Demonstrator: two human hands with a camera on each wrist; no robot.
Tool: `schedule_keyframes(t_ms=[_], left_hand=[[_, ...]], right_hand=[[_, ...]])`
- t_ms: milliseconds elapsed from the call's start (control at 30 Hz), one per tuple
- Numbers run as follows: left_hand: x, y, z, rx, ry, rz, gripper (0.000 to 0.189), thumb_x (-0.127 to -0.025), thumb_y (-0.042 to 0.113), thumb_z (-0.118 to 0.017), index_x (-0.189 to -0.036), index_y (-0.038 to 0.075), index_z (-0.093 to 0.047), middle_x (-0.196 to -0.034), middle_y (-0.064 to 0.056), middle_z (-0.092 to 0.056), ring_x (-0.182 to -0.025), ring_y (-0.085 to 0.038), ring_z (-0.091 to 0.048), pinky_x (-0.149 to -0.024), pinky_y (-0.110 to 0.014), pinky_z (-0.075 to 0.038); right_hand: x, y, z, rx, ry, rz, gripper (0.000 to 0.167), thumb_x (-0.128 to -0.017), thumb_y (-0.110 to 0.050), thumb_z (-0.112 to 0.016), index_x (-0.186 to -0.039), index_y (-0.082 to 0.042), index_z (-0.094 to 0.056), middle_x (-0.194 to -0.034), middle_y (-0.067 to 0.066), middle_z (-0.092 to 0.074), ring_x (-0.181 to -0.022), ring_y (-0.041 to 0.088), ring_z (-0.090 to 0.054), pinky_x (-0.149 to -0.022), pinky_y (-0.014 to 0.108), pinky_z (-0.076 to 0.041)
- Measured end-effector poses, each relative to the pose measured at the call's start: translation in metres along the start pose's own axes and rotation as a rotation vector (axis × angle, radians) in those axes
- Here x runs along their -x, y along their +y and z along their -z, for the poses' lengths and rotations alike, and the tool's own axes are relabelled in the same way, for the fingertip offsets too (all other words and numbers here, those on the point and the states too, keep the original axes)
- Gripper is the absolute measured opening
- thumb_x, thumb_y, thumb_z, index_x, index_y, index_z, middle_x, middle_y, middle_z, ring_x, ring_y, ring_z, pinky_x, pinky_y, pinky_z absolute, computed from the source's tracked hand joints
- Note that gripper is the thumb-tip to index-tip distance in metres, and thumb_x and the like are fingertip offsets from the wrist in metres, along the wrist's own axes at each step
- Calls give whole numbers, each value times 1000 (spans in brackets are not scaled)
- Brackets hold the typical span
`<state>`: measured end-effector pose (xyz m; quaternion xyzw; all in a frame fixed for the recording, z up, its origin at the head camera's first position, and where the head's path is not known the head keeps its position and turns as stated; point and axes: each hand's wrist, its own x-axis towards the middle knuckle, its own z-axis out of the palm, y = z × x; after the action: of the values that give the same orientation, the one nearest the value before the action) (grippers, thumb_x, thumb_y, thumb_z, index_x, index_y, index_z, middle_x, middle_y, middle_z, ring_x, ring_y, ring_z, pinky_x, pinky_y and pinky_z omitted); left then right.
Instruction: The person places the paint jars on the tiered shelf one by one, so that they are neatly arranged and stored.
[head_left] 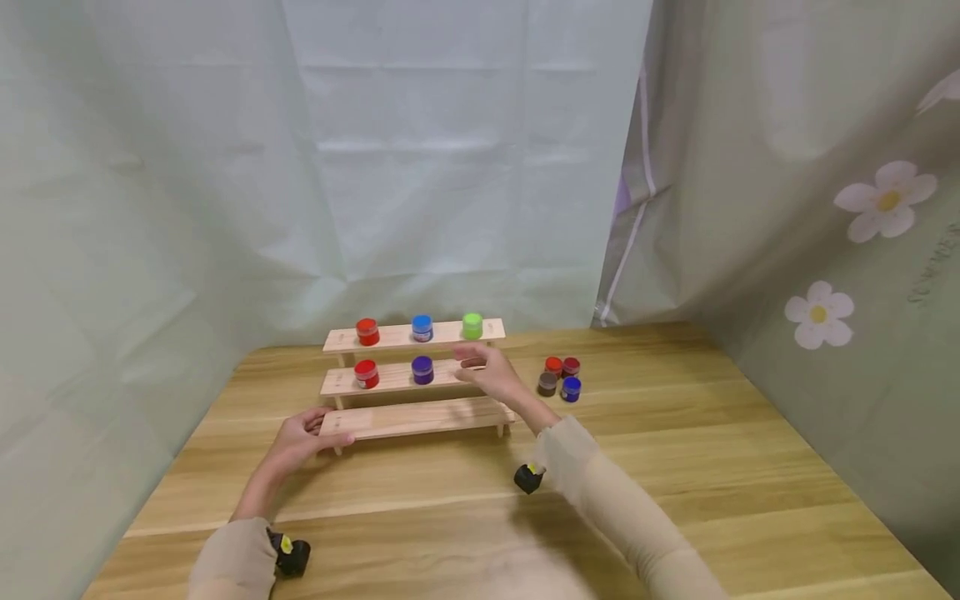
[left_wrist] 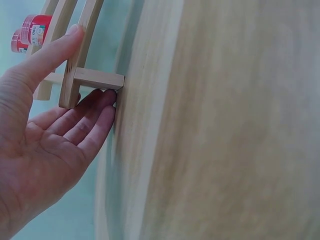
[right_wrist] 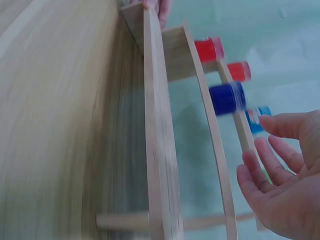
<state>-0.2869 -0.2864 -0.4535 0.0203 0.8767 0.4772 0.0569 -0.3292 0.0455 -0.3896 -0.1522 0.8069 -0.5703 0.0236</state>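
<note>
A three-tier wooden stand (head_left: 420,419) holds small paint jars. Red (head_left: 367,332), blue (head_left: 422,328) and green (head_left: 472,326) jars line its top tier. On the middle tier are another red jar (head_left: 366,374) and a dark blue-purple jar (head_left: 422,370). My left hand (head_left: 298,440) grips the left end of the lowest board, thumb (left_wrist: 65,45) on the board and fingers beside its leg. Over the right part of the middle tier hovers my right hand (head_left: 491,372), fingers loosely bent and apart; nothing shows in its grasp in the right wrist view.
Right of the stand, a red jar (head_left: 553,366), a dark red jar (head_left: 571,367), a grey-brown jar (head_left: 547,384) and a blue jar (head_left: 572,389) cluster on the wooden table (head_left: 420,533). Pale curtains (head_left: 465,167) hang behind and at both sides.
</note>
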Motion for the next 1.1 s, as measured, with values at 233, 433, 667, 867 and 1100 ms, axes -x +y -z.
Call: schedule_keyframes(t_ms=[233,433,667,867,1100], left_hand=[[0,-3,-2,-1,-22,18,83,-84,33,-76,-142,-12,-37,-145,-33,-43,-132,-42,-46,-107,-47,-44],[-2,-3,-2,7,-4,17,80,-84,32,-76,-142,-10,-40,-143,-30,-47,-130,-37,-49,-99,-30,-48],[-1,-3,1,-9,-8,11,81,-85,33,-75,-142,-11,-38,-144,-32,-45,-131,-39,-48,-102,-36,-47],[-2,-4,2,-17,-7,10,82,-85,34,-75,-142,-11,-38,-143,-32,-46,-130,-39,-49,-103,-41,-47],[-4,-4,1,-12,-6,21,83,-85,34,-76,-143,-10,-37,-145,-32,-44,-132,-40,-47,-104,-40,-46]], right_hand=[[12,10,36,-24,35,-4,44,-92,-3,-63,-134,-1,-55,-130,22,-60,-119,35,-59,-95,37,-53],[18,21,74,7,132,-13,42,-93,-4,-61,-135,0,-54,-131,24,-59,-119,36,-59,-99,38,-52],[30,55,111,95,281,-66,41,-92,-3,-63,-132,1,-56,-129,25,-60,-118,39,-59,-94,38,-54],[41,80,132,55,370,-142,41,-93,-3,-62,-132,3,-55,-130,27,-60,-114,29,-63,-88,19,-51],[49,101,142,24,319,-250,45,-93,-5,-62,-135,5,-52,-135,26,-56,-99,14,-64,-85,25,-53]])
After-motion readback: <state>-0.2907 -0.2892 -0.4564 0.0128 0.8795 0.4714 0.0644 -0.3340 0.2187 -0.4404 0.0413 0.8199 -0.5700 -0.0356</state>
